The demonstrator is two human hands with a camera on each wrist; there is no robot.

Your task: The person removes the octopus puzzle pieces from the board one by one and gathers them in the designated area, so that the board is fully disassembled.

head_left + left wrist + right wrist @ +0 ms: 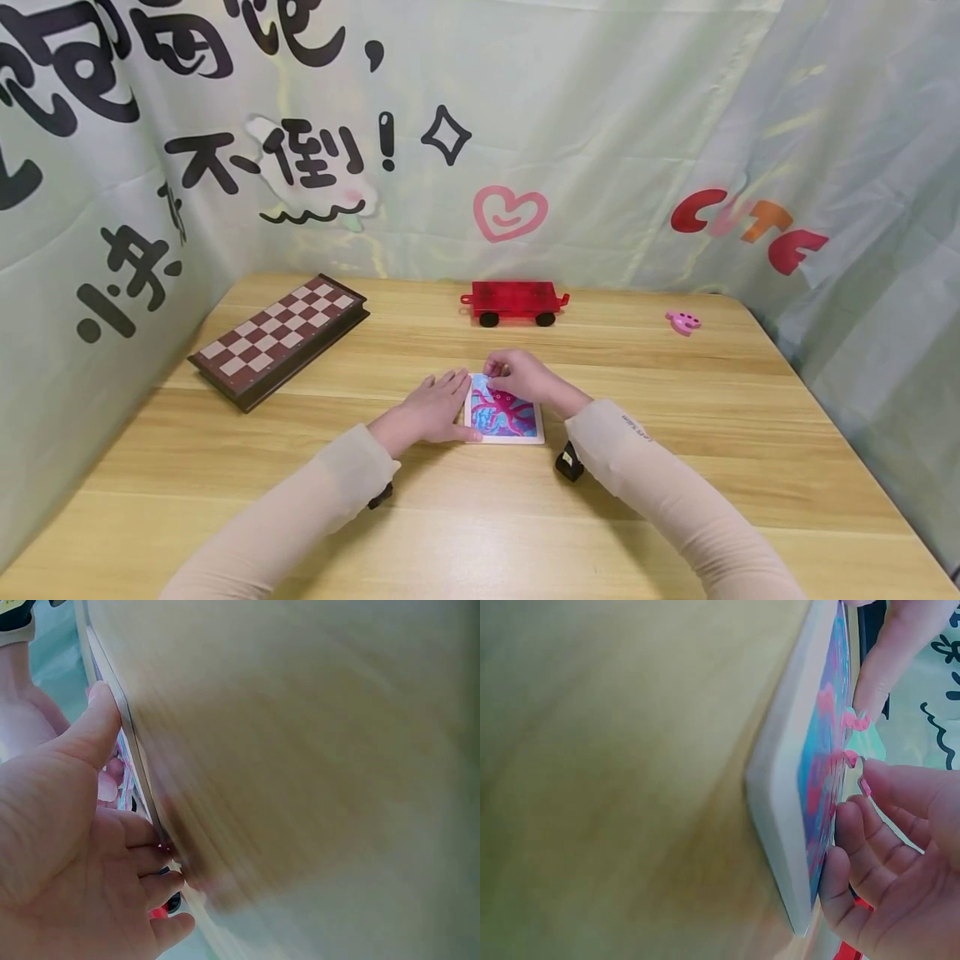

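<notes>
A small framed jigsaw puzzle (517,427) lies flat on the table, showing a pink octopus on blue. My left hand (438,407) rests along its left side with fingers straight, the thumb touching the lower left corner. In the left wrist view, the thumb (99,724) meets the frame's edge. Over the puzzle's upper part, my right hand (525,377) curls its fingers. A thin pink puzzle piece (865,785) is pinched at its fingertips, tilted up from the picture. The puzzle's top left part is partly hidden by this hand.
A folded chessboard box (281,337) lies at the back left. Behind the puzzle stands a red toy wagon (514,300) with black wheels. A small pink toy piece with dark dots (683,322) lies at the back right. A printed curtain (600,167) hangs around the table.
</notes>
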